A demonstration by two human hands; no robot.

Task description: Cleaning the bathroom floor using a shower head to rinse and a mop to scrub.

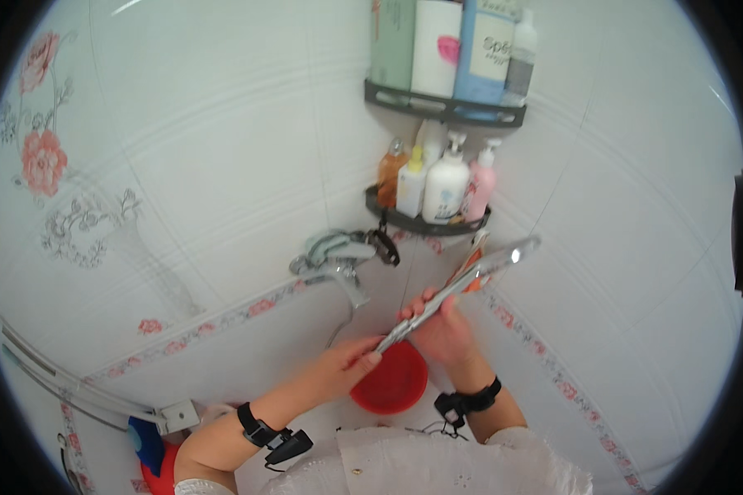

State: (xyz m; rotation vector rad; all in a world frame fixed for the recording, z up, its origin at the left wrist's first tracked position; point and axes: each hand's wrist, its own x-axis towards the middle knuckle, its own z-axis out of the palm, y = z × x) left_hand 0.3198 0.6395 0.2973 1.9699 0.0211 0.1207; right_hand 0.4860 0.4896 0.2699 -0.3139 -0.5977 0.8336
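Observation:
A long, shiny silver object (458, 286), its exact kind unclear, runs diagonally between both hands, its rounded far end up to the right. My left hand (353, 366) pinches its lower end. My right hand (439, 325) grips it near the middle, thumb on the near side. Below the hands a red plastic basin (391, 387) is partly hidden by my left hand. Behind them, a chrome wall faucet (350, 284) has a light green cloth or sponge (337, 247) on top. Orange and white packaging (475, 281) shows behind the silver object.
Two dark corner shelves hold bottles: the upper shelf (446, 110) tall ones, the lower shelf (430, 224) pump bottles (447, 185). A dark clip or band (385, 247) hangs beneath. Lower left are a curved metal rail (74, 393), a blue item (147, 442) and a red one (164, 470).

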